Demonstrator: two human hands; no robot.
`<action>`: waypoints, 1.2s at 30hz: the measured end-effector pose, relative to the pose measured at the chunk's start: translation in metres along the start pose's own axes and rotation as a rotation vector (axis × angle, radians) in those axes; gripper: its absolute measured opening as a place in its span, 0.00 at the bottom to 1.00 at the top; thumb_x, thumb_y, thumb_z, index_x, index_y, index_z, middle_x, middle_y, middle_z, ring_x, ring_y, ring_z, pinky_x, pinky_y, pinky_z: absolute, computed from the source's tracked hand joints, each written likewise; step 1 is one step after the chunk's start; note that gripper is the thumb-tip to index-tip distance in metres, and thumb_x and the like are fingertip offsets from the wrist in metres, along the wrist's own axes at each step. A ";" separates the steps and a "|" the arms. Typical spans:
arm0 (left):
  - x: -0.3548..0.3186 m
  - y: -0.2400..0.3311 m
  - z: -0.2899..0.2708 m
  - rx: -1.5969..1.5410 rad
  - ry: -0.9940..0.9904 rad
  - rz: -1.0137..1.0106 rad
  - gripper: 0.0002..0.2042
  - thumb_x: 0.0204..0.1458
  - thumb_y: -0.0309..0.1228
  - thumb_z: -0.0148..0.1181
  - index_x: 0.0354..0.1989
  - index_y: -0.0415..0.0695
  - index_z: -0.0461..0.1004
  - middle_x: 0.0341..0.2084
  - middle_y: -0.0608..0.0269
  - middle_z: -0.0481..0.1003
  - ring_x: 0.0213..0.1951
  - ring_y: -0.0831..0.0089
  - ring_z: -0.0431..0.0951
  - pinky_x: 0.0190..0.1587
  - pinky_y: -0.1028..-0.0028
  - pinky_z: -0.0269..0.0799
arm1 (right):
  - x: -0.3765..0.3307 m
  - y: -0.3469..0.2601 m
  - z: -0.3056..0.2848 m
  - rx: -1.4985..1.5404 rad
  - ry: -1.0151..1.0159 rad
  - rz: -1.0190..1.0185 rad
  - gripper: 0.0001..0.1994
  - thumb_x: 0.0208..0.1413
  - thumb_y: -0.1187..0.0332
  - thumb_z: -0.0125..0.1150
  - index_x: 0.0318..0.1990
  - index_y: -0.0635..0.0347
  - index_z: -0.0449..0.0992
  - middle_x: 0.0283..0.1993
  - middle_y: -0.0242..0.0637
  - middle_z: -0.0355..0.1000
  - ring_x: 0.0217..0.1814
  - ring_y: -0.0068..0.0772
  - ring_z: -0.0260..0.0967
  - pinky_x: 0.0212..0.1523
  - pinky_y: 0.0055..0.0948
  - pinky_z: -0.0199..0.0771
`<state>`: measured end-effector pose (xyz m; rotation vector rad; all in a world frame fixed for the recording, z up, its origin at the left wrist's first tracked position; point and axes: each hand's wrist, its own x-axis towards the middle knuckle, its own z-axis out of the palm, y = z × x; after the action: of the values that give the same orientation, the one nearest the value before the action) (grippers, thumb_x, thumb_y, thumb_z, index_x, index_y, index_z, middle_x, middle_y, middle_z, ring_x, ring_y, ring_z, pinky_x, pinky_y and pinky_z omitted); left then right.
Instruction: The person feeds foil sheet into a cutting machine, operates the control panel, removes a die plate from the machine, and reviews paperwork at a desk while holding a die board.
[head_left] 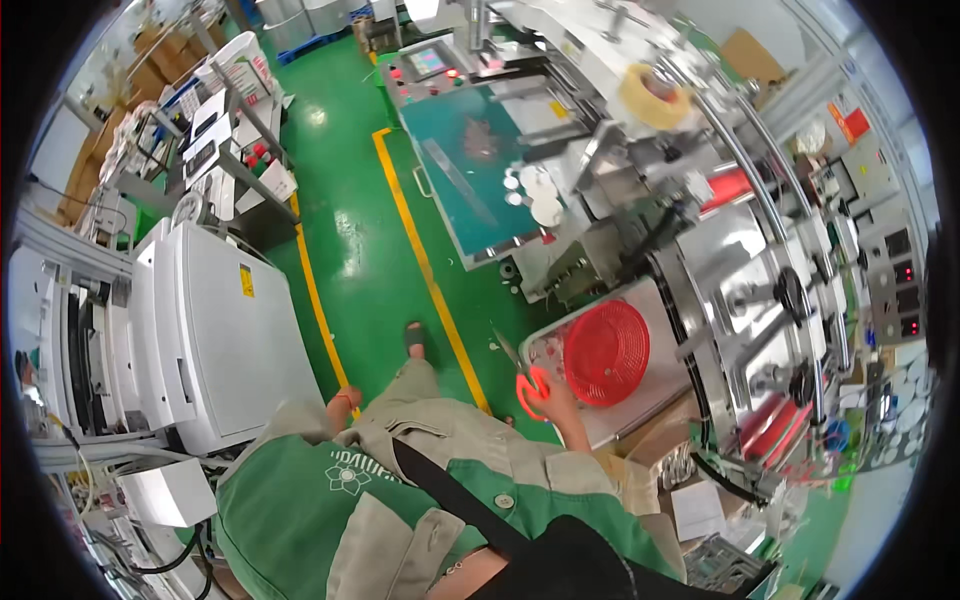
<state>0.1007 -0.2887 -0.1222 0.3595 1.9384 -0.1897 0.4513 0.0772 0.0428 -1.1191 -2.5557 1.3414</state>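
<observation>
Scissors (533, 384) with red handles sit in the person's right hand (556, 400), whose fingers are closed around the loops at the left edge of the pale tray (664, 372). Their long axis slants forward and left, blades pointing away from the tray and out over the green floor (350, 240). The red basket (606, 352) rests in the tray, toward its far edge, just right of and slightly beyond this hand, opposite to where the blades aim. The right hand is clearly the nearer; the left hand (343, 401) hangs low beside the white cabinet (235, 330), well apart from both, too blurred to tell whether its fingers are apart or together.
</observation>
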 end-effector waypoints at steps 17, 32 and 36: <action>0.133 -0.067 -0.354 -0.895 0.437 0.287 0.16 0.48 0.29 0.51 0.46 0.41 0.68 0.35 0.58 0.73 0.35 0.73 0.73 0.39 0.75 0.69 | 0.400 -0.233 0.032 -0.201 0.735 -0.384 0.13 0.46 0.72 0.55 0.40 0.63 0.69 0.40 0.44 0.67 0.46 0.46 0.62 0.47 0.38 0.61; 0.216 0.226 -0.800 -0.587 0.477 0.991 0.16 0.49 0.29 0.52 0.48 0.45 0.67 0.37 0.61 0.72 0.35 0.72 0.74 0.38 0.76 0.71 | 0.763 -0.428 0.008 0.272 0.740 -0.554 0.08 0.44 0.77 0.55 0.34 0.61 0.74 0.31 0.40 0.71 0.35 0.40 0.68 0.37 0.31 0.67; 0.247 0.285 -0.872 -0.754 0.249 0.925 0.17 0.50 0.30 0.52 0.49 0.40 0.64 0.38 0.58 0.71 0.33 0.72 0.74 0.38 0.74 0.72 | 0.835 -0.463 -0.014 0.311 0.728 -0.601 0.09 0.45 0.77 0.55 0.36 0.63 0.73 0.33 0.41 0.70 0.35 0.38 0.68 0.38 0.29 0.67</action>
<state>-0.6521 0.2786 -0.0041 0.7325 1.7306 1.1917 -0.4267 0.4331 0.1602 -0.5542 -1.8413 0.9019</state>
